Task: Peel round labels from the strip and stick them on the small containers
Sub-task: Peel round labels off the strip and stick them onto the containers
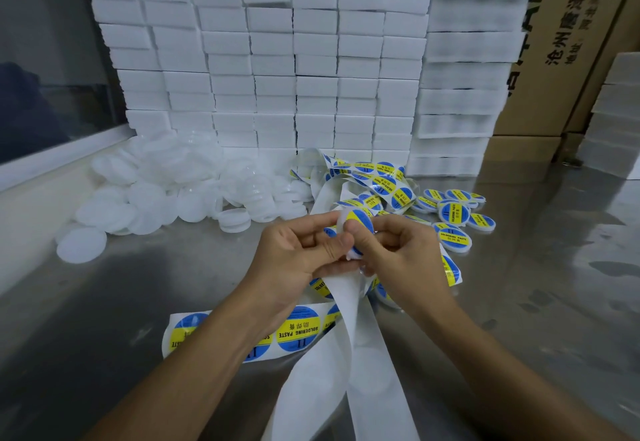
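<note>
The bulk of the job remains: a large heap of unlabelled white containers (166, 191) lies on my steel table (104, 319) at 10 o'clock from my hands, and their contents cannot be seen, as the translucent pieces overlap and most show only flat faces. The label strip (372, 180) runs in loose coils from 12 o'clock down toward me, with unpeeled round labels (298, 331) on the section at 6 o'clock and bare white backing (346, 371) trailing off the near edge. A smaller batch of finished containers (453, 215), each carrying a blue and yellow label, sits at 2 o'clock. I judge the work to be in an early stage, given the ratio of the two piles. My left hand (298, 253) grips the strip, fingers curled around it. My right hand (398, 250) pinches one label (358, 227) at its edge, still partly on the backing.
</note>
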`<state>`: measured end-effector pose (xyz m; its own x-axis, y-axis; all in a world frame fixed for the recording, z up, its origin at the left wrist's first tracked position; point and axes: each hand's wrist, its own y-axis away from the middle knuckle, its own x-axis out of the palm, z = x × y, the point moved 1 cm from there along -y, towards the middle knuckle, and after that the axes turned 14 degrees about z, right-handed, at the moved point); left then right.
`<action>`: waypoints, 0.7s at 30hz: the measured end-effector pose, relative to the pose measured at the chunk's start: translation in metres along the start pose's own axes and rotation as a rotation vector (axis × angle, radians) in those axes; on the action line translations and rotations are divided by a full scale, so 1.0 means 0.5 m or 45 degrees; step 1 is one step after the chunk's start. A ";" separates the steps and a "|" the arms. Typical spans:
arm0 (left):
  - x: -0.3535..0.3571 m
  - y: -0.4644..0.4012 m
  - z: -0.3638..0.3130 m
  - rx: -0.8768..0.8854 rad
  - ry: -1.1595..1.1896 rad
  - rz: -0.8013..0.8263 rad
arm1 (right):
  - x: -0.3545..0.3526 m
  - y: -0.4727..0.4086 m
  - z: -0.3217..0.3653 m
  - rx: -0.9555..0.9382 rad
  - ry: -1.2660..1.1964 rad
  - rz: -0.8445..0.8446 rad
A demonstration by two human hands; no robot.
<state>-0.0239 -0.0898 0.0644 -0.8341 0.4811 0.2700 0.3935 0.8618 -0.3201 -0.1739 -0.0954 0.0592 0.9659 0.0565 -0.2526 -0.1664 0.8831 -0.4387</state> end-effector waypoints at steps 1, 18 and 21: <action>0.001 0.000 0.001 -0.009 -0.016 0.007 | -0.003 -0.002 -0.001 0.011 0.011 -0.005; -0.009 -0.002 -0.005 -0.058 -0.085 -0.017 | -0.010 -0.005 -0.014 -0.066 0.047 0.028; -0.018 -0.005 -0.006 -0.038 -0.034 -0.127 | -0.005 -0.002 -0.014 -0.121 -0.006 0.138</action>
<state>-0.0161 -0.0958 0.0656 -0.8795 0.3887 0.2747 0.3192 0.9098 -0.2653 -0.1773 -0.0996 0.0543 0.9421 0.1519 -0.2990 -0.2879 0.8236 -0.4886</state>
